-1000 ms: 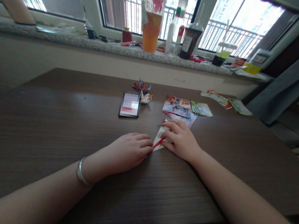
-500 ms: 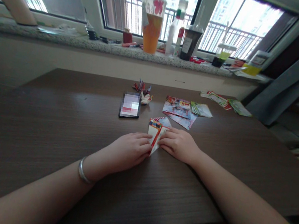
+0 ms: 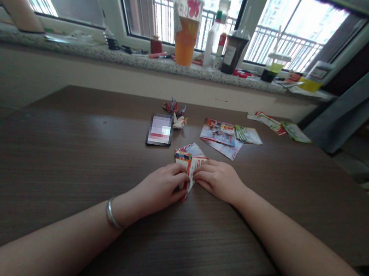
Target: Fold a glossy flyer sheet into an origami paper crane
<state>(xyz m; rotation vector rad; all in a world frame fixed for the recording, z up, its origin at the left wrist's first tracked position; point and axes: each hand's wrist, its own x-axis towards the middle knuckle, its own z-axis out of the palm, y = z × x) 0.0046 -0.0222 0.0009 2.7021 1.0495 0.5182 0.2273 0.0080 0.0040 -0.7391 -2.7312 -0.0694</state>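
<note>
A folded piece of printed paper, red, white and blue, lies on the dark wooden table in front of me. My left hand has its fingers curled over the paper's left edge, pinching it. My right hand presses on the paper's right side with its fingers bent and close together. A silver bangle sits on my left wrist.
A phone lies just beyond the paper. Behind it rest small folded paper figures, and printed sheets lie to the right, with more leaflets farther back. Drink cups and bottles line the window sill.
The paper was flat under my right hand; a flap has since been lifted and folded over to the left. My left hand moved up onto the paper, and my right hand slid back toward me.
</note>
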